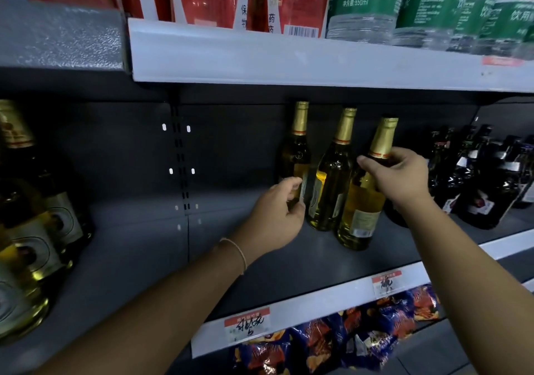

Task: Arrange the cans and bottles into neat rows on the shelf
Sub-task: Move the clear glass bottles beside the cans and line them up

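My right hand [400, 174] pinches the front bottle [365, 189] at its neck to steer it; my left hand [277, 215] curls around the rear bottle [294, 155], aligning both on the shelf [289, 265].

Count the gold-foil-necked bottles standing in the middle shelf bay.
3: the back bottle gripped by the left hand, the middle bottle, the front bottle held by the right hand.

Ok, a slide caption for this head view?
Left hand and right hand each gripping a gold-foiled bottle on the shelf.
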Motion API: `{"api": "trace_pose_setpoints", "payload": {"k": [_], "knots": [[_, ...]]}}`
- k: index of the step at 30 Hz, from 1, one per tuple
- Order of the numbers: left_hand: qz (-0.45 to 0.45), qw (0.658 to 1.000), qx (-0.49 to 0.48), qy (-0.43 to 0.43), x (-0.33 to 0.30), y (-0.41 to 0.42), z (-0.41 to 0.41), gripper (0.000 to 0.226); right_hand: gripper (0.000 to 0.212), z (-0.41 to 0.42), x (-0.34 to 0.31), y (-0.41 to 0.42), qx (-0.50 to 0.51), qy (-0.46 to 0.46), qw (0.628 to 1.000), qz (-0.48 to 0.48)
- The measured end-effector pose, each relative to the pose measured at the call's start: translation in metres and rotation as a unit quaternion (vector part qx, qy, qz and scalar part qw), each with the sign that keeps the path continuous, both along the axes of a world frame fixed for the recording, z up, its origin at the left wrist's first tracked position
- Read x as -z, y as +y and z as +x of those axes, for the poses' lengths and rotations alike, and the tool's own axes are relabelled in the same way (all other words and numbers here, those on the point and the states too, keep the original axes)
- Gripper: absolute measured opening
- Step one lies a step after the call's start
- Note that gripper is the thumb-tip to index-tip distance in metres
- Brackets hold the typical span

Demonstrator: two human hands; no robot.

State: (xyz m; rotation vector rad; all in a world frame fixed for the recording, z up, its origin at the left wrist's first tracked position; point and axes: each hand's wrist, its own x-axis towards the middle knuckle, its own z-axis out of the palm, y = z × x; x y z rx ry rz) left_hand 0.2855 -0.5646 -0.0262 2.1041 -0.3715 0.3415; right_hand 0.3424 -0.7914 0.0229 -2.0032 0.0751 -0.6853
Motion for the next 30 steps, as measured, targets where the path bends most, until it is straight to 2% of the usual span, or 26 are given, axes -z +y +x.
{"api": "trace_pose_setpoints", "payload": {"k": [2, 3, 6, 12, 14, 18, 20, 22, 24, 26, 30], "knots": [[0.0, 1.0, 0.007, 0.005, 0.004, -0.002, -0.001, 0.052, 0.046, 0.0, 0.007, 0.001, 0.025, -0.03, 0.999, 0.006], [-0.002, 1.0, 0.01, 0.007, 0.006, -0.003, -0.002, 0.052, 0.046, -0.004, 0.008, 0.004, 0.028, -0.043, 0.999, 0.004], [-0.01, 1.0, 0.015, 0.014, 0.013, -0.003, -0.003, 0.055, 0.028, -0.016, 0.009, 0.016, 0.026, -0.079, 0.997, 0.0], [-0.016, 0.996, 0.045, 0.075, 0.02, 0.006, -0.011, 0.067, 0.036, -0.027, 0.014, 0.051, -0.014, -0.085, 0.995, 0.039], [-0.01, 0.994, 0.058, 0.091, 0.022, 0.013, -0.016, 0.075, 0.039, -0.032, 0.016, 0.064, -0.037, -0.08, 0.994, 0.06], [-0.022, 0.991, 0.064, 0.116, 0.023, 0.037, -0.024, 0.086, 0.033, -0.044, 0.014, 0.097, -0.112, -0.073, 0.987, 0.094], [-0.044, 0.989, 0.068, 0.127, 0.021, 0.053, -0.03, 0.079, 0.039, -0.049, 0.012, 0.115, -0.148, -0.065, 0.982, 0.099], [-0.072, 0.985, 0.077, 0.136, 0.019, 0.069, -0.035, 0.061, 0.045, -0.053, 0.01, 0.133, -0.187, -0.057, 0.975, 0.106], [-0.094, 0.983, 0.075, 0.14, 0.02, 0.086, -0.04, 0.057, 0.036, -0.06, 0.007, 0.151, -0.234, -0.051, 0.965, 0.106], [-0.111, 0.982, 0.064, 0.14, 0.023, 0.105, -0.043, 0.063, 0.024, -0.067, 0.004, 0.169, -0.278, -0.041, 0.952, 0.124], [-0.137, 0.979, 0.051, 0.146, 0.025, 0.14, -0.052, 0.069, 0.018, -0.075, 0.002, 0.204, -0.338, -0.016, 0.926, 0.167]]}}
